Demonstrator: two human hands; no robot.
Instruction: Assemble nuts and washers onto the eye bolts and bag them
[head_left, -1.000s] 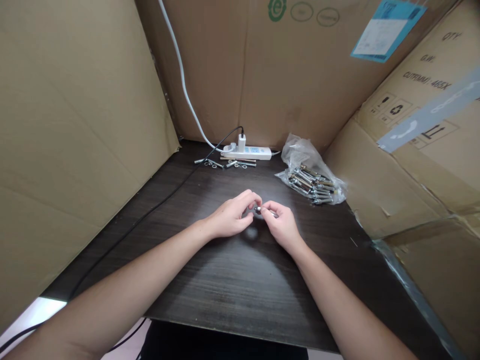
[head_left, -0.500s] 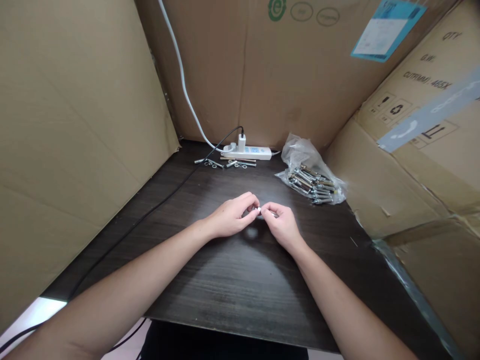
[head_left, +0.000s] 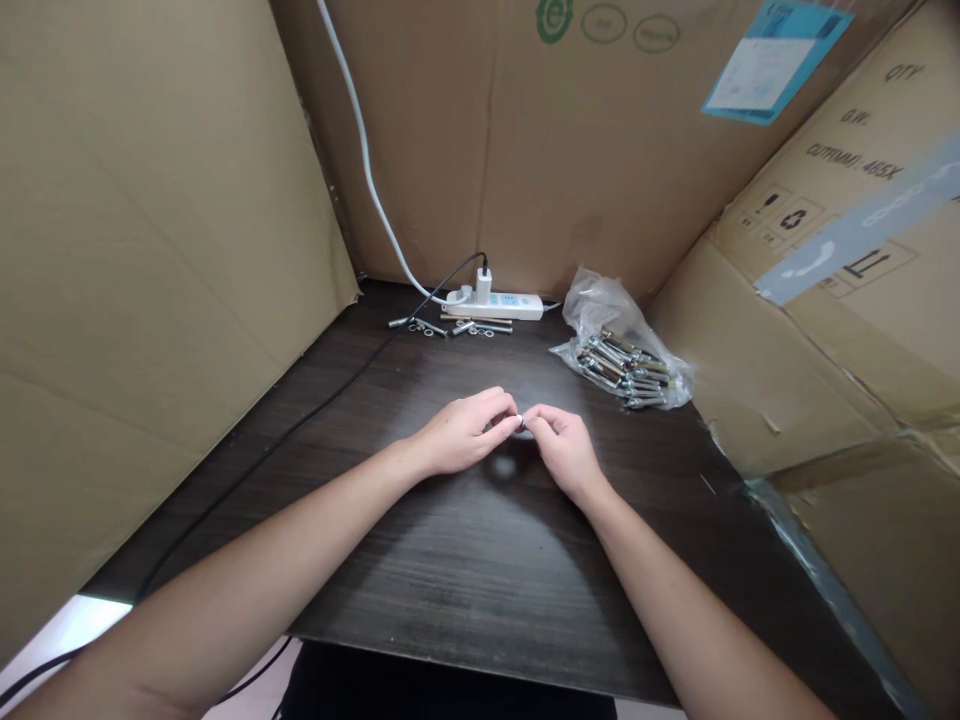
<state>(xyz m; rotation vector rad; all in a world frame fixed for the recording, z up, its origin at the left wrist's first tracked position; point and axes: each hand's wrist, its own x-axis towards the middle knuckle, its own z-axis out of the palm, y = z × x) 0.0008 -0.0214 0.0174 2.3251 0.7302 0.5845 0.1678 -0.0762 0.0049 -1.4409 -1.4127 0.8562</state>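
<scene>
My left hand (head_left: 476, 430) and my right hand (head_left: 561, 448) meet over the middle of the dark table (head_left: 480, 560), their fingertips nearly touching. Both are closed in a pinch. Between them shows a small shiny metal piece (head_left: 520, 424), mostly covered by the fingers, so its exact kind cannot be made out. Behind the hands lie loose metal bolts (head_left: 431, 327) and several washers (head_left: 489, 334). A clear plastic bag (head_left: 600, 300) full of metal expansion bolts (head_left: 626, 370) rests to the right, beyond my right hand.
A white power strip (head_left: 517, 306) with a plugged-in charger (head_left: 484, 287) sits at the back. From it a black cable (head_left: 315, 410) crosses the table's left side. Cardboard walls stand at the left (head_left: 165, 250), back (head_left: 420, 130) and right (head_left: 810, 370).
The fingertips have shifted very slightly, and the small piece between them looks turned a little. Nothing else has moved.
</scene>
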